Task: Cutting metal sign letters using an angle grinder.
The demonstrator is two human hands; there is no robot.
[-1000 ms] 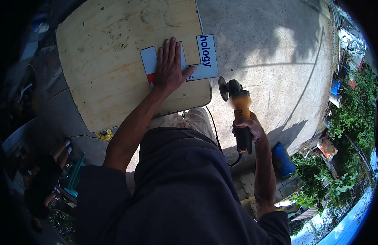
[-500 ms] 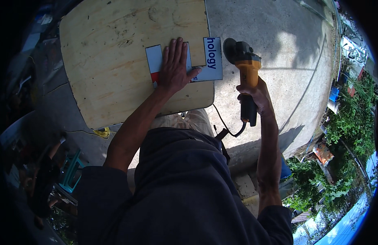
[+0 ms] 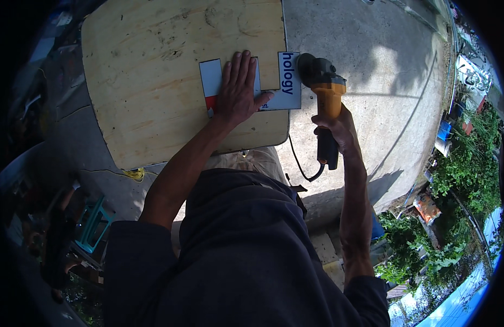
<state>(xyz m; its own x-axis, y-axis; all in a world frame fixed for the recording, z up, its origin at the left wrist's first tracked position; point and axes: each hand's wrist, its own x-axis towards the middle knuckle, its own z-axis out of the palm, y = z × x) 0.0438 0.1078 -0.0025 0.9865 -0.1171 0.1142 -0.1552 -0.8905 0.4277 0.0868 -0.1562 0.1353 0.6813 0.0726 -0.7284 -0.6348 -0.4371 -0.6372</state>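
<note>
- White flat sheet with blue lettering and cut notches [image 3: 286, 100] lies on the pale plywood tabletop [image 3: 154, 103], overhanging its right edge.
- Left hand [image 3: 237, 102] presses it flat, thumb spread.
- Right hand [image 3: 339, 131] wraps the orange-and-black angle grinder [image 3: 329, 99], disc [image 3: 304, 69] beside the sheet's right edge; contact unclear.
- Grey concrete floor [image 3: 372, 60] extends right beyond.

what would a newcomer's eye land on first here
Probably the orange-and-black angle grinder in the right hand, beyond the right edge of the wooden tabletop. Next would come the notched white panel, overhanging that edge close to the grinder's disc, with the left hand spread flat on it.
</note>
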